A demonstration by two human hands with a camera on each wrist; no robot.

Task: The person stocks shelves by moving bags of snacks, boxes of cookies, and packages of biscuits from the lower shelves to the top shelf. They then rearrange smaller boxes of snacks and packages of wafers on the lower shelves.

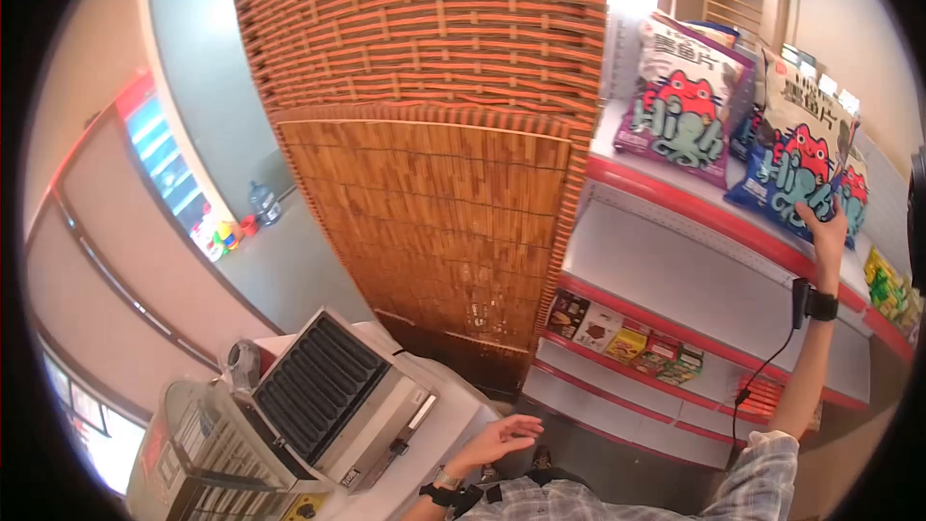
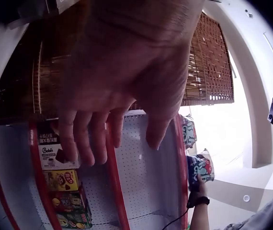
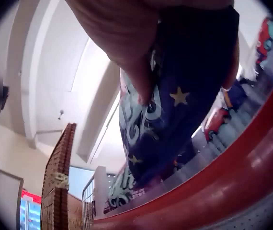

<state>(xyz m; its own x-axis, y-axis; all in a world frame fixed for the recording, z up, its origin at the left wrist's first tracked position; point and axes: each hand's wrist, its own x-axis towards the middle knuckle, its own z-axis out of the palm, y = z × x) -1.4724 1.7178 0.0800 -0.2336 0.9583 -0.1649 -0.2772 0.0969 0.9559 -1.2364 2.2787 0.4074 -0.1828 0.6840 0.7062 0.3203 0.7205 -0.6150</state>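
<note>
My right hand (image 1: pixel 825 227) grips the lower right part of a blue snack bag (image 1: pixel 791 150) on the top shelf; in the right wrist view its thumb lies across the front of the blue bag (image 3: pixel 175 105). To the left on that shelf stands a purple snack bag (image 1: pixel 683 101), apart from the hand. My left hand (image 1: pixel 503 439) hangs in the air near the white counter, holding nothing; in the left wrist view the left hand (image 2: pixel 122 81) has its fingers loosely extended before the shelves.
A woven screen (image 1: pixel 424 135) stands left of the red-edged shelves. Small boxes (image 1: pixel 627 344) line a lower shelf, and yellow-green bags (image 1: pixel 885 287) lie at the far right. A roller grill (image 1: pixel 323 386) sits on the counter (image 1: pixel 463 425). A cable hangs from the right wrist.
</note>
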